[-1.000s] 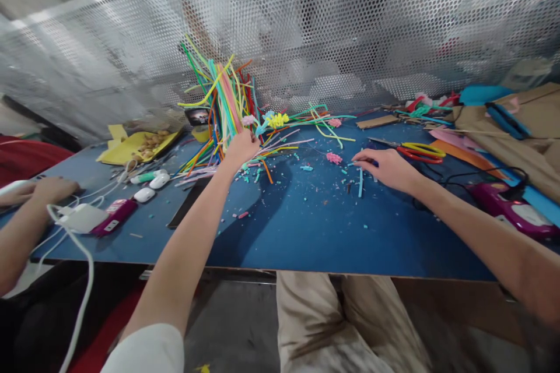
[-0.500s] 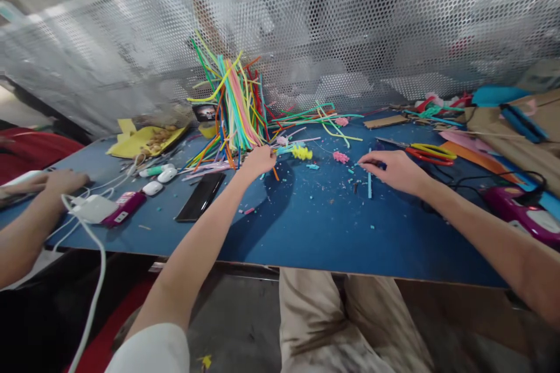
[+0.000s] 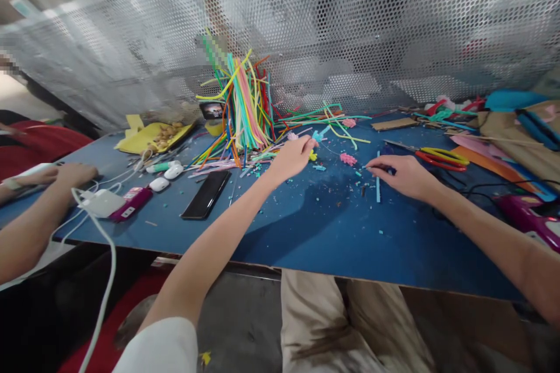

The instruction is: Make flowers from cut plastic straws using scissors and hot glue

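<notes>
My left hand is closed over the middle of the table, with a bumpy light-blue foam piece at its fingertips. Partly behind the fingers lies a yellow bumpy piece. A thin thread runs down from near the light-blue piece toward a pink bumpy piece on the table. Farther right, my right hand rests low, thumb and fingers pinched on something small whose kind I cannot make out; something dark blue shows under the fingers. Just below its fingertips lies a light-blue strip.
A tall bundle of coloured strips stands at the back. Scissors lie to the right, a black phone to the left. Farther left are a power bank, a white cable and another person's hand. Perforated metal borders the back.
My left hand has moved right from beside the strip bundle, and the light-blue piece is now up at its fingertips. My right hand stays pinched in nearly the same place.
</notes>
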The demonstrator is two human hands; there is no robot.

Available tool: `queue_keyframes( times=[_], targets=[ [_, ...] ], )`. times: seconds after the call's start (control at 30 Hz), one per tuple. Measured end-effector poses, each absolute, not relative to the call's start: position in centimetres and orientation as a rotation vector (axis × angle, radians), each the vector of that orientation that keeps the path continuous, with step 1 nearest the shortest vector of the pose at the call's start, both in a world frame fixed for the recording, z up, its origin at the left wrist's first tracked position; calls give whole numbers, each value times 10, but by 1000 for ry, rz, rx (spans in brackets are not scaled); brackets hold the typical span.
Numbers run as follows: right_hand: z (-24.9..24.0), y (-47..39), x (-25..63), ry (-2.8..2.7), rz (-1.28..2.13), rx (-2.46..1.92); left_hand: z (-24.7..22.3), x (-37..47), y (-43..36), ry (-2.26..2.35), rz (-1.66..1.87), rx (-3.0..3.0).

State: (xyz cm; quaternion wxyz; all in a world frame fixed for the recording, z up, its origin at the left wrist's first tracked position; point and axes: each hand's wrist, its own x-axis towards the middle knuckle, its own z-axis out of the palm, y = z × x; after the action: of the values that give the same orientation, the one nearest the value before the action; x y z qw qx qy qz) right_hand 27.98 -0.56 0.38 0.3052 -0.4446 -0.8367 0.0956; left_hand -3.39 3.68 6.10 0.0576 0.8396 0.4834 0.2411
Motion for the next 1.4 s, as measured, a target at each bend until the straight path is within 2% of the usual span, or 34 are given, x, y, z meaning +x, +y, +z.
queue_keyframes(
  times=[0.33,0.67,0.87,1.4],
  targets=[
    [14,-16,276,-2223,286,-1154,25,-30,20,1446,781,2758],
    [18,-23,273,-2088,252,-1210,20,-22,3,1290,825,2825],
    [21,-26,266,-2011,157,-1110,14,-15,-1,1350,867,2811],
    [16,-31,253,-2079,154,-1033,10,-9,-3,1074,971,2867]
  ],
)
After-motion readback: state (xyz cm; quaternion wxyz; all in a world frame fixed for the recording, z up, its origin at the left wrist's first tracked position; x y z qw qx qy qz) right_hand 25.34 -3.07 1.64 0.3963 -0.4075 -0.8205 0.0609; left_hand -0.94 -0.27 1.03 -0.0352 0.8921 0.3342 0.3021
